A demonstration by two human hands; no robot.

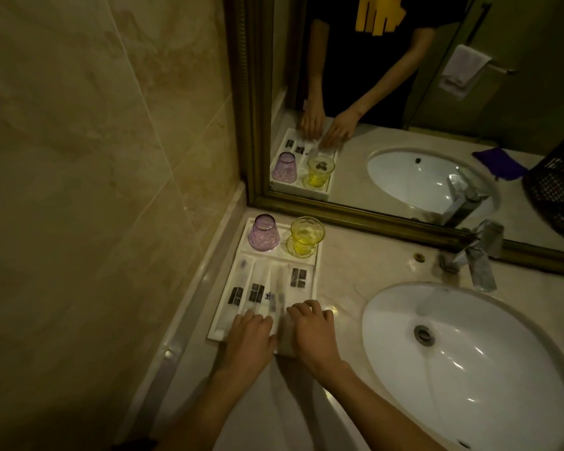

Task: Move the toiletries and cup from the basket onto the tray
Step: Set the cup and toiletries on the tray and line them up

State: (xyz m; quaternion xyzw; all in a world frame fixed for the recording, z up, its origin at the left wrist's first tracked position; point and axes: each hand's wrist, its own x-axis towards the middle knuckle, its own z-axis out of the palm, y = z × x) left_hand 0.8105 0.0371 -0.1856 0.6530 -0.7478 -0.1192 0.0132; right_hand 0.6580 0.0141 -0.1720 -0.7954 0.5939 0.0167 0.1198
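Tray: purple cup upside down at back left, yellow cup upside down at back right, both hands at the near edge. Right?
One thing is off. The yellow cup stands upright, mouth open to the top; only the purple cup is upside down. The head view shows this. The rest holds: both cups sit at the back of the tray, and the left hand and right hand are at its near edge.

A purple cup (pixel 263 235) stands upside down and a yellow cup (pixel 306 236) upright at the white tray's (pixel 316 271) far edge. White toiletry packets (pixel 256 289) lie side by side across its near part.
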